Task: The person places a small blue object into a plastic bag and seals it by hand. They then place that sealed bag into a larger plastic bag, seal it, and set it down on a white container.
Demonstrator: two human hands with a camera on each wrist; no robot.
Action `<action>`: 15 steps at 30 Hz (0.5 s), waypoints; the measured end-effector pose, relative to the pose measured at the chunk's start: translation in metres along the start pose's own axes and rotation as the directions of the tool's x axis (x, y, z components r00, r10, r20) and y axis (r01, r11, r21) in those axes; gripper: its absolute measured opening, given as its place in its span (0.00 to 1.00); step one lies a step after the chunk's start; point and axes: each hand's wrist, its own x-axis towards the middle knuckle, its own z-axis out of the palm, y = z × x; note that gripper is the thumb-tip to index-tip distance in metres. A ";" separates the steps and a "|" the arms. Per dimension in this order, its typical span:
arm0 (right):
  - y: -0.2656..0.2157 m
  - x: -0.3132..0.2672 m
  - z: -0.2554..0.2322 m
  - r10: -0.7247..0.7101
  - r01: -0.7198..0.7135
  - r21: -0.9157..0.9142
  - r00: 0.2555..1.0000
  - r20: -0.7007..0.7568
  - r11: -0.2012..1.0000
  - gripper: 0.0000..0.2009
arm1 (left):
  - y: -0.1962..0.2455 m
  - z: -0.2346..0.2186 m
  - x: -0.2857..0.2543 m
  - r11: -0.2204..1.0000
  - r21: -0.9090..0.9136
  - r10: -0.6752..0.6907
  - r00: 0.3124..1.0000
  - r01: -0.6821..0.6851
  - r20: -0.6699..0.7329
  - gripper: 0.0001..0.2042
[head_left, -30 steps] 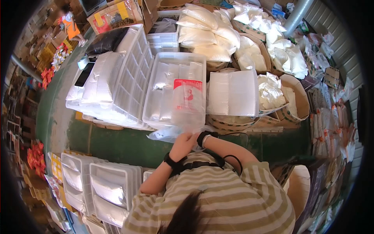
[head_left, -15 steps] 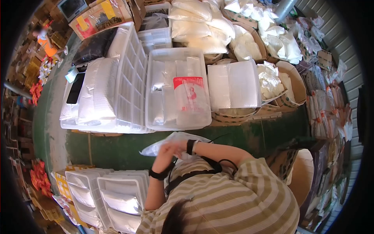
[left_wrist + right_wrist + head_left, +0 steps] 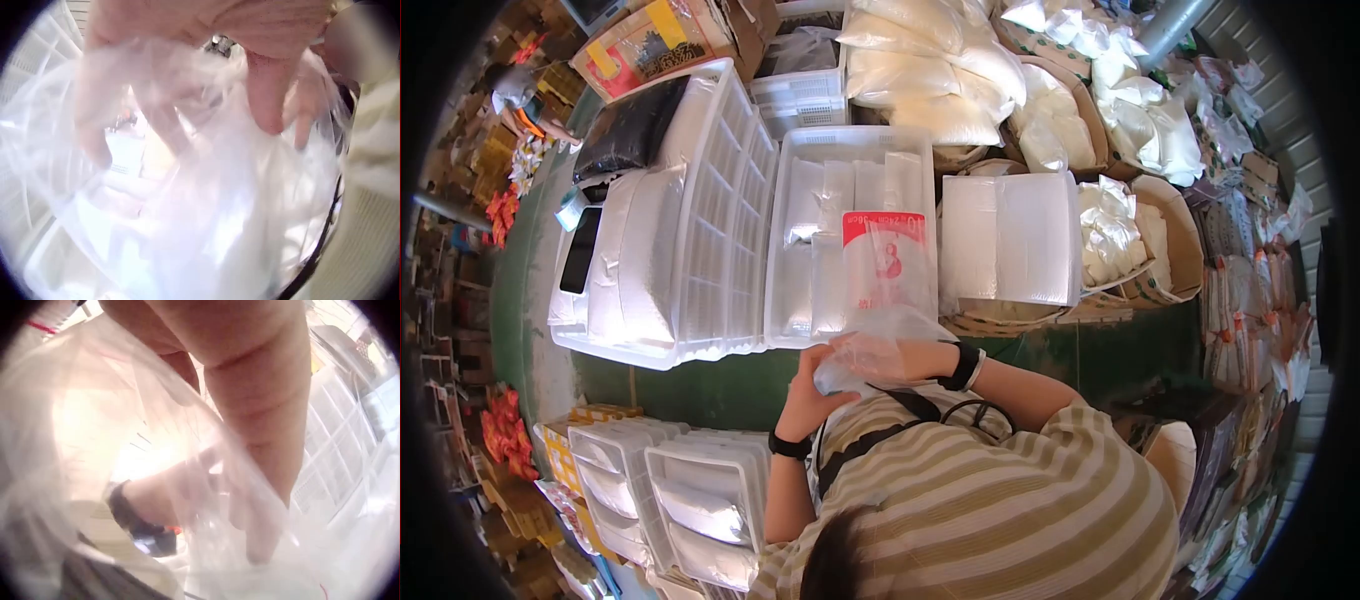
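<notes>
A thin clear plastic bag (image 3: 880, 332) is spread between the two hands, in front of the person's body. The left hand (image 3: 805, 395) is at its left side, thumb and fingers wide apart; in the left wrist view its fingers (image 3: 165, 122) show through the film. The right hand (image 3: 895, 358) lies under or inside the film, fingers pointing left. In the right wrist view, the bag's edge crosses its straight fingers (image 3: 256, 425). Just beyond, a printed red and clear plastic packet (image 3: 887, 255) lies on a clear bin (image 3: 775, 290) of silvery wrapped packs.
To the left, a white slatted crate (image 3: 725, 220) bears silvery packs, a phone (image 3: 581, 250) and a black packet (image 3: 632, 125). On the right, a white foam-like block (image 3: 1010, 238) rests over cartons. Stuffed pale bags (image 3: 925, 75) pile behind. More crates (image 3: 705, 460) stand lower left.
The hands were close together on the bunched bag, drew back toward the body, then moved forward and apart. The bag's film now spreads over the right hand.
</notes>
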 end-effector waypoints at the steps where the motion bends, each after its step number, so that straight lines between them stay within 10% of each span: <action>1: 0.008 0.001 -0.009 0.019 -0.021 -0.071 1.000 -0.018 0.997 0.16 | -0.005 0.004 0.010 0.998 0.044 -0.053 0.997 0.055 -0.051 0.19; 5: 0.038 0.009 -0.019 -0.020 0.024 -0.179 0.999 0.025 0.984 0.16 | -0.061 0.001 0.027 0.955 0.283 -0.024 0.973 0.090 -0.228 0.09; 6: 0.008 0.014 -0.037 0.407 -0.447 0.115 0.875 0.260 0.887 0.16 | -0.065 -0.003 0.034 0.938 0.318 -0.045 0.957 0.139 -0.286 0.08; 9: -0.022 -0.002 -0.066 0.462 -0.540 0.426 0.842 0.279 0.726 0.15 | -0.091 -0.025 0.043 0.928 0.335 0.050 0.835 0.165 -0.549 0.08; 13: 0.017 -0.024 -0.099 0.505 -0.436 0.391 0.858 -0.090 0.810 0.21 | -0.096 -0.050 0.057 0.963 0.075 -0.120 0.663 0.258 -0.739 0.08; 15: 0.087 -0.032 -0.101 0.298 -0.372 -0.187 0.895 -0.333 0.909 0.28 | -0.098 -0.041 0.074 0.980 0.153 0.033 0.662 0.124 -0.749 0.12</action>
